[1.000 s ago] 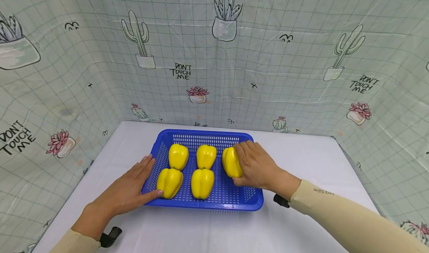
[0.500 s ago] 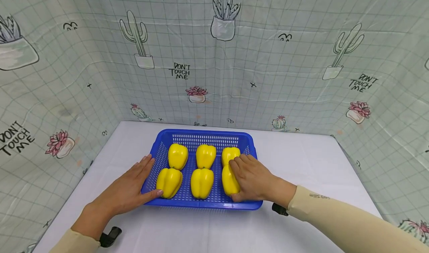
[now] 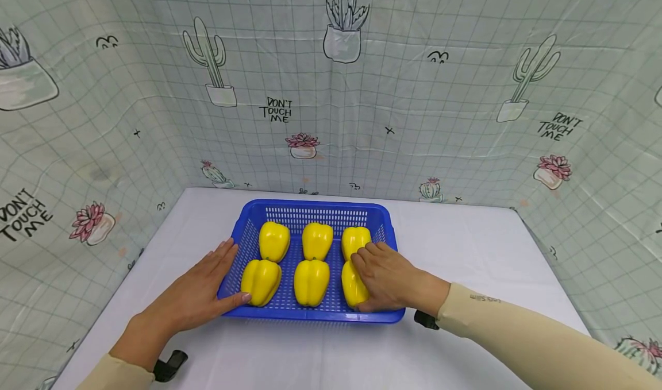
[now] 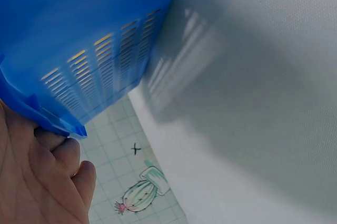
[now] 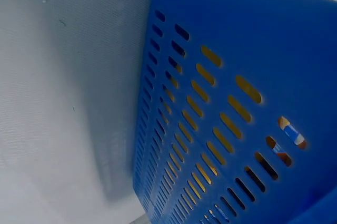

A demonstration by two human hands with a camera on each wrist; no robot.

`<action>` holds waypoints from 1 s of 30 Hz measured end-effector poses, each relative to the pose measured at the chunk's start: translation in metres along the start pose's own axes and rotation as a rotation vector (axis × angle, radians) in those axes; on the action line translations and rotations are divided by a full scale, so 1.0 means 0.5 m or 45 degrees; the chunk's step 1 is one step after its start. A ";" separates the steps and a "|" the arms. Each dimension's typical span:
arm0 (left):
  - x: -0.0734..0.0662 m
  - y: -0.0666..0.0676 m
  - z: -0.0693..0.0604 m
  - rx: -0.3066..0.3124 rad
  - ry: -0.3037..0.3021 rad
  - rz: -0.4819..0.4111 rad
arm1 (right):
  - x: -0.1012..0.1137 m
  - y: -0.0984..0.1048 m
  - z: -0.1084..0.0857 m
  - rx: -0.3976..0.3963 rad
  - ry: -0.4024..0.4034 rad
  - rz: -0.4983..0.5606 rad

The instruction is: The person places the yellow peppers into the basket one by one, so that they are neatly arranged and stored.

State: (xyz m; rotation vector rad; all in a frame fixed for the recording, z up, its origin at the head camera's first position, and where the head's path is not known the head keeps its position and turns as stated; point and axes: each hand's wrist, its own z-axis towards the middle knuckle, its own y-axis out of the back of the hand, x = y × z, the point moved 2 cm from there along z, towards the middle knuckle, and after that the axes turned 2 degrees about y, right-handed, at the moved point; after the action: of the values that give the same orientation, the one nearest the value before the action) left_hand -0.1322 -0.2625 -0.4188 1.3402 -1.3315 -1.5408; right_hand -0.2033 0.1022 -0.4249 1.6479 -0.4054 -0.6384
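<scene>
A blue plastic basket [image 3: 315,316] stands on the white table with several yellow bell peppers in two rows. My left hand [image 3: 199,292] holds its near left corner, thumb over the rim beside the near-left pepper [image 3: 261,282]. In the left wrist view, fingers [image 4: 67,155] of that hand bend under the basket's rim [image 4: 31,109]. My right hand [image 3: 388,278] reaches over the right side and grips the near-right bell pepper [image 3: 354,286], partly hiding it. Just behind lies the far-right pepper [image 3: 355,242]. In the right wrist view the basket wall [image 5: 253,34] hides most of that hand.
The middle column has a near bell pepper [image 3: 312,282] and a far one [image 3: 318,241]; another is at far left [image 3: 274,241]. White cloth covers the table [image 3: 465,246]. A cactus-printed curtain [image 3: 414,103] surrounds the table's back and sides.
My right hand has moved from the far-right bell pepper, now uncovered, toward me to the near-right place, where it holds another pepper. The left hand has stayed on the basket.
</scene>
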 end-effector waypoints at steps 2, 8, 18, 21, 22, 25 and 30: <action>0.000 0.000 0.000 -0.001 -0.002 0.000 | 0.001 0.000 0.001 0.019 -0.003 -0.006; 0.001 0.000 0.001 -0.005 -0.008 0.000 | 0.003 0.000 0.003 0.046 -0.010 -0.017; -0.001 0.002 0.000 -0.012 -0.015 0.002 | 0.002 0.003 0.000 0.022 0.004 -0.038; -0.001 0.002 0.000 -0.017 -0.019 0.001 | 0.002 0.005 -0.001 0.009 0.004 -0.033; -0.001 0.002 0.000 -0.017 -0.022 0.002 | 0.002 0.005 -0.002 0.006 0.002 -0.030; -0.001 0.002 0.001 -0.022 -0.029 0.005 | 0.002 0.006 -0.003 -0.018 -0.006 -0.013; 0.001 0.002 0.002 -0.032 -0.039 0.018 | -0.001 0.007 -0.010 -0.100 -0.026 0.029</action>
State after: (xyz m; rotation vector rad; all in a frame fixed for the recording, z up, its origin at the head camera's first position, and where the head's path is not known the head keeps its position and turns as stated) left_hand -0.1332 -0.2627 -0.4180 1.2934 -1.3331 -1.5697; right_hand -0.2004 0.1061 -0.4208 1.5612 -0.4084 -0.6472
